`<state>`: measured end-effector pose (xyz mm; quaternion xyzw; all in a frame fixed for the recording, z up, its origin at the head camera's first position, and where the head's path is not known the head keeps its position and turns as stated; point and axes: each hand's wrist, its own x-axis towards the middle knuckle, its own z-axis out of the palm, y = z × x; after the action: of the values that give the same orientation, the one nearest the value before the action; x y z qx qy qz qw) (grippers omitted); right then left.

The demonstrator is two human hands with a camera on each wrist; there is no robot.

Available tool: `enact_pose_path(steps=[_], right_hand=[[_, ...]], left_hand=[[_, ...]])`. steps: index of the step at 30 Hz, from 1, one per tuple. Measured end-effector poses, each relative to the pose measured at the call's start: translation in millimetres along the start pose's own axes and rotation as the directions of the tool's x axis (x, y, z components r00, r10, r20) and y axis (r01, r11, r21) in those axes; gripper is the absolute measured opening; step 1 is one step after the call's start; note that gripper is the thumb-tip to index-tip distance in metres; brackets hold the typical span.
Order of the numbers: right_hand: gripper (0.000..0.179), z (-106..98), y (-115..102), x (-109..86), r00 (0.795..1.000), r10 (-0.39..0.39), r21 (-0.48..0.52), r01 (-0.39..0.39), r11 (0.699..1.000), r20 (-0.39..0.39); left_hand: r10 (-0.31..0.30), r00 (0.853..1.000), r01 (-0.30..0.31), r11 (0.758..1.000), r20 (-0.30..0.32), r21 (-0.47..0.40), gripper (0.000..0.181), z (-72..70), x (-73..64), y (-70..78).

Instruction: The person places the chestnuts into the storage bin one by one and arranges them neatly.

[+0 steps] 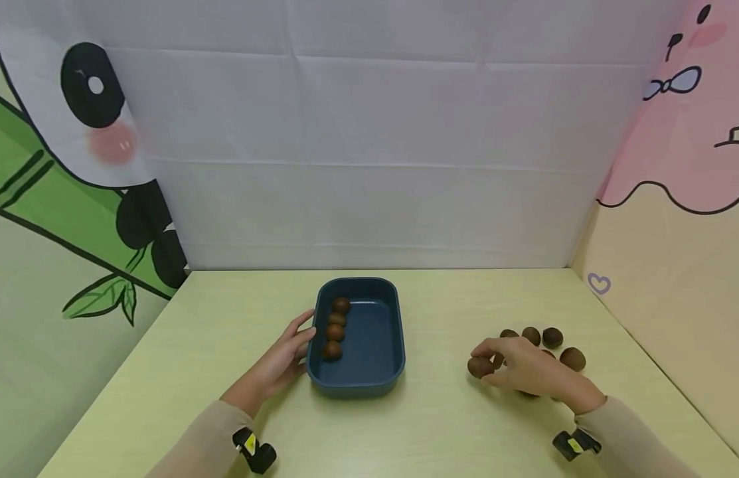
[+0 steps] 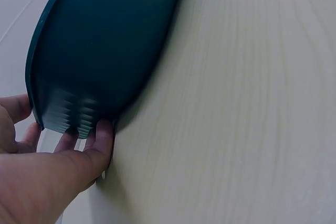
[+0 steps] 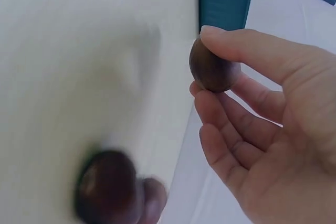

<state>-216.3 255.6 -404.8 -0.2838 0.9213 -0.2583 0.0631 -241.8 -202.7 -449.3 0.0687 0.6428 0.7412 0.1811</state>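
Note:
A dark blue rectangular bin stands on the table, with several round brown nuts in a row along its left inner wall. My left hand touches the bin's outer left wall with extended fingers; the left wrist view shows the fingertips against that wall. Off to the right of the bin, my right hand pinches one brown nut between thumb and fingers. It appears a little above the table. More loose nuts lie around and beneath that hand, some partly hidden by it.
The pale wood-grain table has a stretch of bare surface between the bin and the loose nuts. A white cloth wall closes off the back. Printed cartoon panels flank both sides.

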Motion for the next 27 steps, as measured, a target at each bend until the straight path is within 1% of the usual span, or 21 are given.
enact_pose_path(steps=[5,10,14,16,21,27], right_hand=[[0.035,3.0,-13.8,21.5,0.995,-0.095,0.006,0.095,0.995,0.011],[0.035,4.8,-40.2,46.1,0.988,-0.156,0.05,0.155,0.987,0.014],[0.035,8.8,-63.7,66.2,0.975,-0.222,0.086,0.22,0.972,0.013],[0.036,12.2,-74.7,76.2,0.97,-0.244,0.1,0.24,0.966,0.022],[0.036,26.8,-95.6,102.6,0.956,-0.288,0.096,0.281,0.955,0.06],[0.034,54.8,-111.9,133.4,0.935,-0.33,0.075,0.322,0.944,0.131]], left_hand=[[-0.009,1.0,0.009,1.0,-0.002,-0.011,0.062,0.2,-0.1,-1.0],[-0.004,1.0,0.004,1.0,0.002,-0.002,0.061,1.0,0.2,-0.5],[-0.009,1.0,0.009,1.0,-0.007,-0.009,0.06,1.8,1.4,1.2],[-0.013,1.0,0.013,1.0,-0.008,-0.006,0.06,2.4,1.7,1.9],[-0.027,0.999,0.028,1.0,-0.03,0.002,0.059,3.6,2.2,3.0],[-0.036,0.998,0.037,0.999,-0.054,0.004,0.061,4.2,2.6,2.1]])
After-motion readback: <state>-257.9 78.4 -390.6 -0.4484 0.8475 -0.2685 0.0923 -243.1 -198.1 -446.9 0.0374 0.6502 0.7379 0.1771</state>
